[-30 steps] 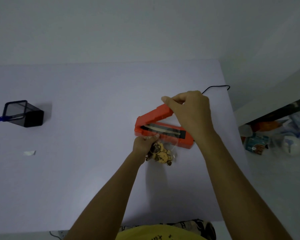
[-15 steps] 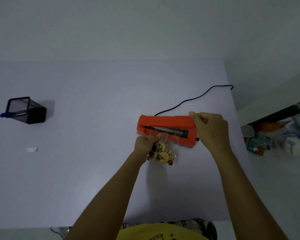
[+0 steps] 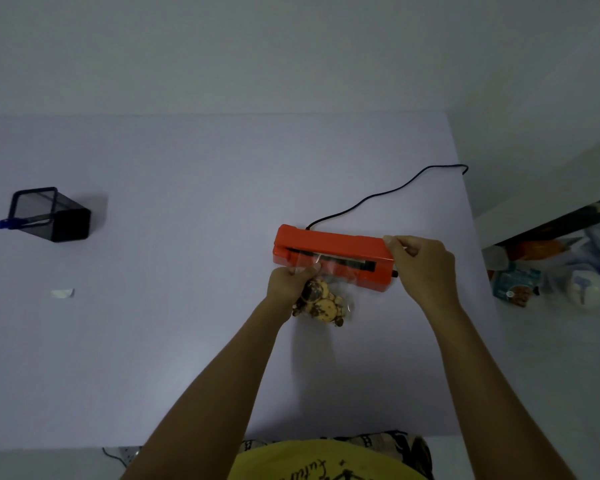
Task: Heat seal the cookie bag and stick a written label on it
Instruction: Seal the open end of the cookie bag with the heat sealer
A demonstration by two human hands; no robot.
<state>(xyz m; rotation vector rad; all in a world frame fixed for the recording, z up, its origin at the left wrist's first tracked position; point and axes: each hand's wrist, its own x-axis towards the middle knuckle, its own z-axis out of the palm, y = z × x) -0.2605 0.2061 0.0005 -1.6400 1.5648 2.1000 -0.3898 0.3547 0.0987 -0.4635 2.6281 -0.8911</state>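
An orange heat sealer (image 3: 329, 244) lies across the white table (image 3: 194, 174), its lid lowered close to the base. A clear cookie bag (image 3: 321, 301) lies in front of it, with its open top laid over the sealer's black strip. My left hand (image 3: 290, 284) pinches the bag's left top edge. My right hand (image 3: 421, 268) grips the right end of the sealer's lid. A small white label (image 3: 62, 293) lies on the table far left.
A black mesh pen holder (image 3: 51, 214) with a blue pen (image 3: 9, 223) stands at the left. The sealer's black cord (image 3: 388, 192) runs off the table's right edge. Packets and bags (image 3: 548, 275) lie on the floor to the right.
My right hand has swung the sealer's lid down from raised to nearly flat over the bag's top. The left hand has kept its hold on the bag.
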